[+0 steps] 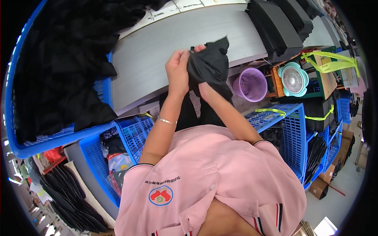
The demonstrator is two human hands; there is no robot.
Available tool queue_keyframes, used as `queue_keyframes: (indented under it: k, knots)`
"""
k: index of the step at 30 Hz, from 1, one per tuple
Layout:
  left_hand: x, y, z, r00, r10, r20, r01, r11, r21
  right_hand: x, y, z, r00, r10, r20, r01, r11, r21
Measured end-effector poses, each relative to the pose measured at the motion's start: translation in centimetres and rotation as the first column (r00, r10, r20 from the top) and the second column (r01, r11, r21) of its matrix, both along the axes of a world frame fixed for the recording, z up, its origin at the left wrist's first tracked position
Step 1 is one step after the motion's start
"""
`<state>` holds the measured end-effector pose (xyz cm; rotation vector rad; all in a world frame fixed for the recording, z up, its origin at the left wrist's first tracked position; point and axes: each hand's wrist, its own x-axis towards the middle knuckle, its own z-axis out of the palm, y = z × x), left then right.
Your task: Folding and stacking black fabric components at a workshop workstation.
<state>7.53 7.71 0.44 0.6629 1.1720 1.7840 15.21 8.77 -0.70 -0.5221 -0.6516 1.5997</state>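
A piece of soft black fabric point(210, 63) is held up over the grey tabletop's near edge, in front of my body. My left hand point(178, 70) pinches its left edge between thumb and fingers. My right hand point(206, 90) reaches up under the fabric, which covers most of it. Some fingertips show at the cloth's upper left edge, beside my left hand, and appear to belong to the right one. The fabric's folds hide the rest of that grip.
A large blue crate point(59, 147) heaped with black fabric stands left of the grey table point(153, 43). Stacked black pieces point(275, 31) lie at the table's far right. A purple basket point(251, 84), a turquoise fan point(293, 79) and blue crates point(293, 135) stand to the right.
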Motion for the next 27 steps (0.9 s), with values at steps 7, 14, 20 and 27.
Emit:
queue_keyframes:
  k: [7, 14, 20, 27]
  knots:
    - [-8.9, 3.2, 1.4, 0.962, 0.268, -0.05, -0.267, 0.963, 0.026, 8.8, -9.1, 2.1, 0.509, 0.347, 0.788, -0.645, 0.76, 0.082]
    - [-5.0, -1.5, 5.0, 0.982, -0.042, -0.184, 0.021, 0.994, -0.111, 8.7, -3.9, 1.8, 0.477, -0.359, 0.802, -0.061, 0.897, 0.438]
    - [-3.4, -3.5, 5.1, 0.974, -0.158, -0.163, 0.154, 0.987, -0.041, 8.1, -0.7, 5.4, 0.63, 0.36, 0.688, -0.388, 0.913, -0.122]
    - [-1.4, -8.7, 4.2, 0.552, -0.603, 0.576, 0.746, 0.666, -0.017, 6.7, 1.2, 5.9, 0.788, 0.447, 0.423, -0.475, 0.879, -0.043]
